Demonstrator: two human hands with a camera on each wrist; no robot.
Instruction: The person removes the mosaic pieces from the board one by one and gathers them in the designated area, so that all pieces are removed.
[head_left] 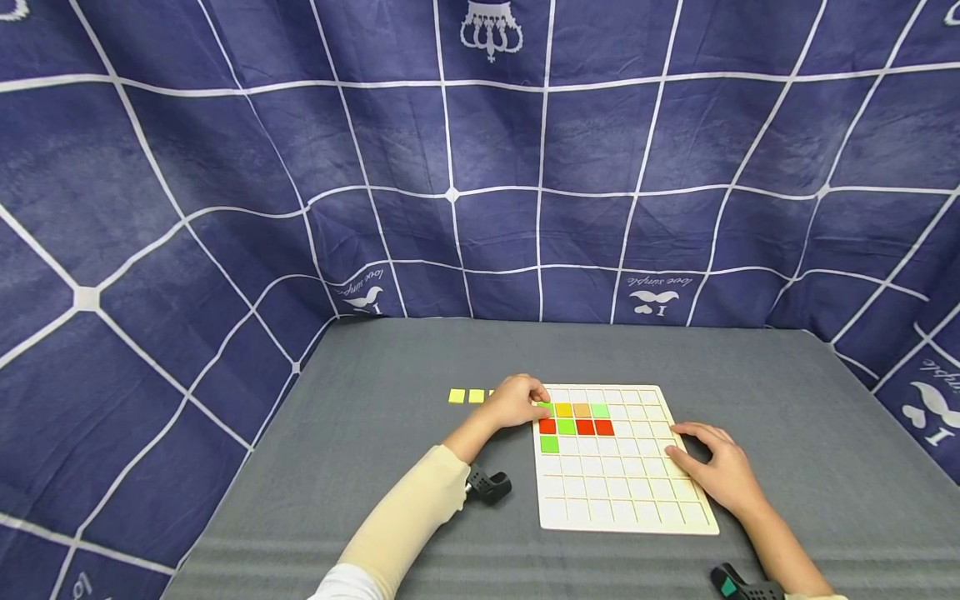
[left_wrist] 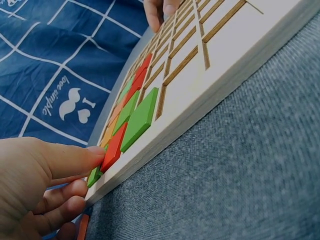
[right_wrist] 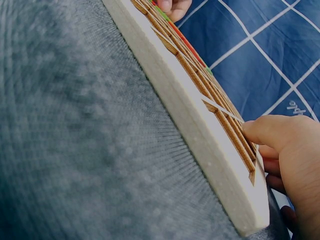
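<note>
Grey cloth (head_left: 390,400) below, and the left hand (head_left: 512,402) pinches a green tile (left_wrist: 93,177) on the wooden grid board (head_left: 626,492), right hand (head_left: 716,467) loosely touching its edge.

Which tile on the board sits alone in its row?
The green tile just below the leftmost red tile in the head view; the others on the board share rows.

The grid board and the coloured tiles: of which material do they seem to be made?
Grid board: probably wood with a smooth, pale face; the grooves look brown inside. Coloured tiles: perhaps painted wood or plastic, matt; even colour and crisp edges leave this open.
</note>
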